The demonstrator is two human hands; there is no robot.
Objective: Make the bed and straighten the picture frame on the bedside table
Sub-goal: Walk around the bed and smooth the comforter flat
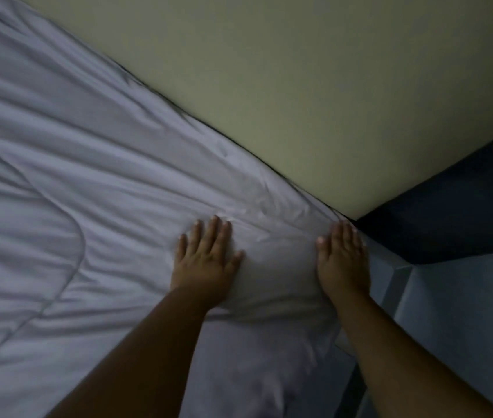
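Note:
A pale lilac-grey quilted comforter (pixel 73 191) covers the bed and fills the left and middle of the head view, with long wrinkles and curved stitch lines. My left hand (pixel 206 257) lies flat on it, fingers spread, palm down. My right hand (pixel 343 260) lies flat too, on the comforter's corner where the bed meets the wall. Neither hand holds anything. The cloth between the two hands looks smoother than the rest. No picture frame or bedside table is in view.
A plain yellowish wall (pixel 299 86) runs along the bed's far edge. A dark blue surface (pixel 450 212) stands at the right, beyond the corner. Below it a lighter bluish surface (pixel 465 312) lies beside the bed. The room is dim.

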